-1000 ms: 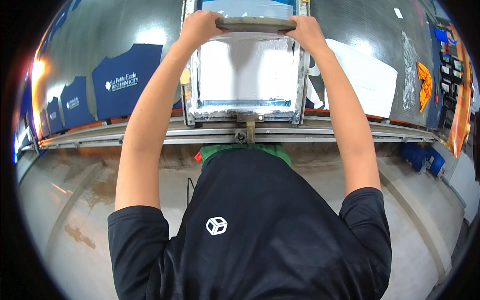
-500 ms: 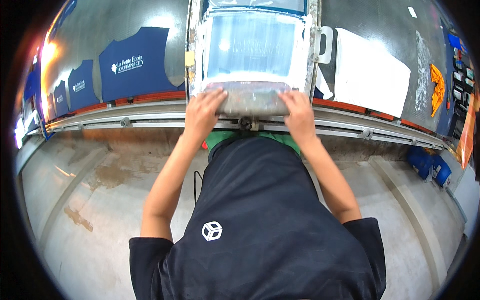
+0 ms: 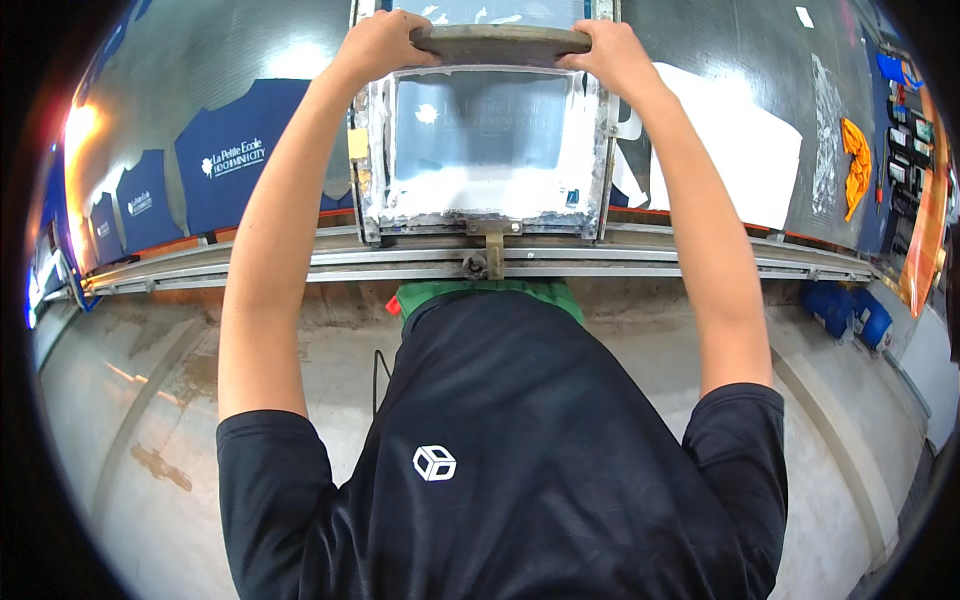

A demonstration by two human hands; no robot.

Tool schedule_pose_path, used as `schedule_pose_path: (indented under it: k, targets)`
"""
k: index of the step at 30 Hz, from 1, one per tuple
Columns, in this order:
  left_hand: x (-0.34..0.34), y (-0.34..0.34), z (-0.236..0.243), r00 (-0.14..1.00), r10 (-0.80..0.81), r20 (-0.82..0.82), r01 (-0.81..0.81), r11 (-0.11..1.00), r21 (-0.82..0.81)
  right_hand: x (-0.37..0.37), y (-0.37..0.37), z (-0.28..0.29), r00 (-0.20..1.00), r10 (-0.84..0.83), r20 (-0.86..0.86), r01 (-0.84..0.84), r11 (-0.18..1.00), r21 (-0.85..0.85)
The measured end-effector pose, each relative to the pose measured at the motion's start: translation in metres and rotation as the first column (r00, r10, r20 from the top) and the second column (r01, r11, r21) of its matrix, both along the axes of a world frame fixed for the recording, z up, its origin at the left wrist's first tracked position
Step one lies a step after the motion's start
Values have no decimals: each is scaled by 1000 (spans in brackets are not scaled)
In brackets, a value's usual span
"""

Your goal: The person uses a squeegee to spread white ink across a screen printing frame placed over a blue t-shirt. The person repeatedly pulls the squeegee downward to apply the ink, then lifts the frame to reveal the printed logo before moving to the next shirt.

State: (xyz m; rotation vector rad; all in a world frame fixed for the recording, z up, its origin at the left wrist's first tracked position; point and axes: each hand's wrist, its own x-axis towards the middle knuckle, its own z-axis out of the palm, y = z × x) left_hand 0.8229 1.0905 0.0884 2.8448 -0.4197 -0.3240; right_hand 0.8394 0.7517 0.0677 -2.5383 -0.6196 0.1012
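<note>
My left hand (image 3: 389, 42) and my right hand (image 3: 604, 52) grip the two ends of a long, grey-brown squeegee (image 3: 500, 44) across the far part of a screen frame (image 3: 604, 150). The frame's edges are crusted with white ink. Its grey-blue mesh (image 3: 478, 125) shows a faint leaf and lettering design, and thick white ink (image 3: 470, 192) lies along its near side. A metal bracket (image 3: 495, 250) joins the frame to a rail at the near edge.
The long dark table (image 3: 270, 40) holds navy fabric pieces (image 3: 235, 185) with white prints at left, a white piece (image 3: 725, 160) and a crumpled orange cloth (image 3: 855, 165) at right. Aluminium rails (image 3: 370, 270) run along its front. Blue drums (image 3: 845, 315) stand on the floor at right.
Both hands pulled the squeegee to the screen's near side half a second ago and now have it at the far side again. The white ink over the mesh has shifted to the near side.
</note>
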Motion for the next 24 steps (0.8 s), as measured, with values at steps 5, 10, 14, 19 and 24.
schedule_pose_path:
  k: [5, 10, 14, 19, 24]
  targets:
    - [-90, -21, 12, 972, 191, -139, -200, 979, -50, -85, 0, 4, 982, -43, -184, 60, 995, 83]
    - [-184, -27, 16, 986, 118, 115, -99, 982, -158, -174, -4, 9, 987, -10, -162, 33, 990, 140]
    - [-125, -18, 29, 983, 113, -147, -125, 989, -79, -110, -2, 28, 961, 10, -277, 9, 998, 68]
    - [0, -6, 18, 989, 72, -133, -88, 989, -121, 11, 6, 32, 968, -41, -249, 39, 999, -14]
    - [-4, -11, 5, 994, 111, -17, -112, 992, -62, -2, 7, 19, 961, -118, -251, 126, 992, 16]
